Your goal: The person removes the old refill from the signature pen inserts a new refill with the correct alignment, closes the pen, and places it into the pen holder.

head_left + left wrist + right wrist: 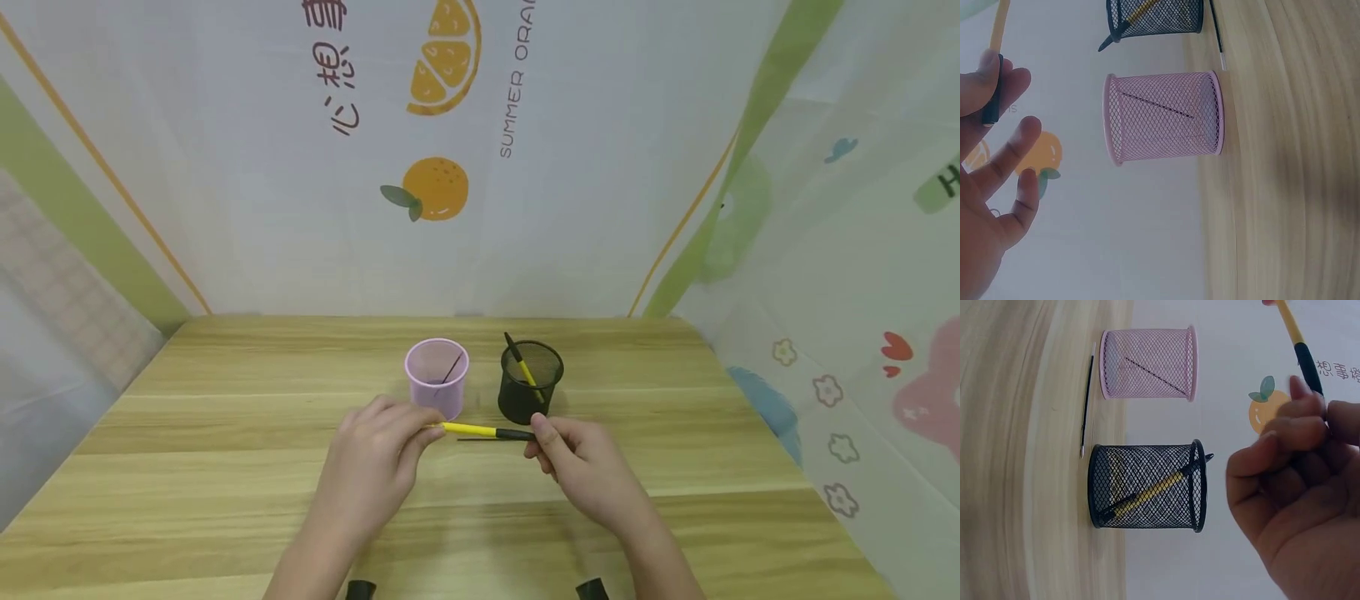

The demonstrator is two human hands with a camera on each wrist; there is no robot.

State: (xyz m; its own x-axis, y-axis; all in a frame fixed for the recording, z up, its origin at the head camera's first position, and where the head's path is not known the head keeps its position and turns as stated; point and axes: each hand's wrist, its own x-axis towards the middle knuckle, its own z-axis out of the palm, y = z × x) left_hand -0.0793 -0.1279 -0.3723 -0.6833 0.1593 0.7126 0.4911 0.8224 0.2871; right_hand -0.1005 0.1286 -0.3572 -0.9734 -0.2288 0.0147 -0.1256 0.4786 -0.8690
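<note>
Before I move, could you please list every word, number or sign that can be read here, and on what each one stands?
"心想事": on the back cloth; a following character is cut off.
"SUMMER ORA": same cloth; the next letter is cut off.
"H": on a green patch of the cloth on the right; the rest is out of view.
Yellow-and-black pen, pink cup, black cup: no readable text.

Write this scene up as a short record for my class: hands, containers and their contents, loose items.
Left hand: pinches one end of a yellow-and-black pen
Right hand: pinches that pen's other end
Pink mesh cup: upright, holds a thin dark rod
Black mesh cup: upright, right of the pink one, holds another pen
Loose item: dark stick on the wooden table, near side of cups
</note>
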